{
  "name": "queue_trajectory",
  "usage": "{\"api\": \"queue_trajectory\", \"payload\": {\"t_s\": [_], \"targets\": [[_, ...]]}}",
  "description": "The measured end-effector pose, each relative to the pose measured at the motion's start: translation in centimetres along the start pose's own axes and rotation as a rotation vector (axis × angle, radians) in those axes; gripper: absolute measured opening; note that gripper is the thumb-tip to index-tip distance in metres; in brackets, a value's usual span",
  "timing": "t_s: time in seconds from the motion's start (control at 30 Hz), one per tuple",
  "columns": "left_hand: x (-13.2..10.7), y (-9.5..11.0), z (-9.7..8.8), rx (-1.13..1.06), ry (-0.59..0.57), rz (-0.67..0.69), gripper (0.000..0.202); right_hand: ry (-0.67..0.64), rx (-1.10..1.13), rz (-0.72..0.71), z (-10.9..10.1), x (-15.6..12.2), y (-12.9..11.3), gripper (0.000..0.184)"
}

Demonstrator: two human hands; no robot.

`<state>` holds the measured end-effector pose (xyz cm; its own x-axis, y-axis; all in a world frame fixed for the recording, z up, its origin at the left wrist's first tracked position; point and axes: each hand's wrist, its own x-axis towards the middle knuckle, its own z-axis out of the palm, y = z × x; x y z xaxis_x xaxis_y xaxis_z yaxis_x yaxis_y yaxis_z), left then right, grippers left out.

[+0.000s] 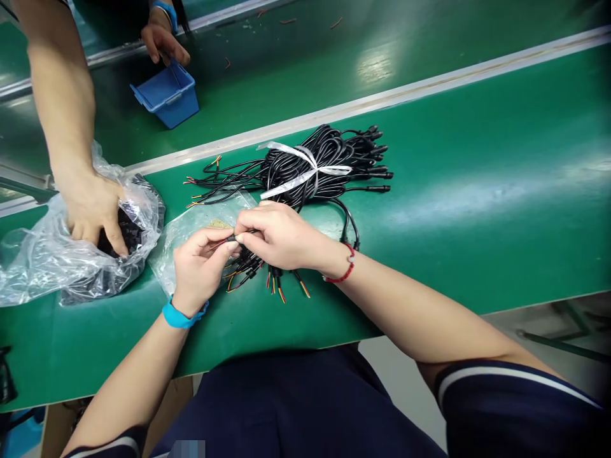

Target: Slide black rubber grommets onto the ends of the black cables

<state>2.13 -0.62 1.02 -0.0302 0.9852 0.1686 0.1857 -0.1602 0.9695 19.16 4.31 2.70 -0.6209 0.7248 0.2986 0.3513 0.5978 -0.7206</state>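
Observation:
My left hand pinches the thin coloured wire end of a black cable. Close against it, my right hand grips the same cable's black sheath between thumb and fingers. Whether a small part sits between the fingertips is hidden. Below my hands lie several cable ends with bared red, yellow and black wires. Just beyond my right hand rests a bundle of black cables, tied with a whitish strip, its connectors pointing right. Under my left hand's far side lies a flat clear plastic bag.
At left, a co-worker's hand reaches into a clear plastic bag of small black parts. Another hand holds a blue bin beyond the metal rail. The green table extends right; its near edge is by my body.

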Motion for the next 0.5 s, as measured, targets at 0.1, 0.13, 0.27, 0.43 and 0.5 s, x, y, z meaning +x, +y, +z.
{"api": "queue_trajectory", "payload": {"t_s": [0.1,0.13,0.27,0.43,0.5], "targets": [[0.18,-0.18,-0.18,0.035,0.009,-0.010,0.018,0.037,-0.068,-0.026,0.69,-0.01,0.20,0.015],[0.26,-0.15,-0.27,0.041,0.016,0.000,0.020,0.059,-0.074,-0.043,0.88,-0.03,0.29,0.015],[0.46,0.21,-0.65,0.026,0.007,0.016,0.021,0.132,-0.060,-0.101,1.17,-0.22,0.57,0.012],[0.42,0.25,-0.80,-0.049,0.031,0.019,0.016,0.174,-0.110,-0.192,0.74,-0.37,0.92,0.013],[0.41,0.00,-0.80,-0.084,0.027,0.015,0.015,0.184,-0.131,-0.198,0.53,-0.36,1.04,0.014]]}}
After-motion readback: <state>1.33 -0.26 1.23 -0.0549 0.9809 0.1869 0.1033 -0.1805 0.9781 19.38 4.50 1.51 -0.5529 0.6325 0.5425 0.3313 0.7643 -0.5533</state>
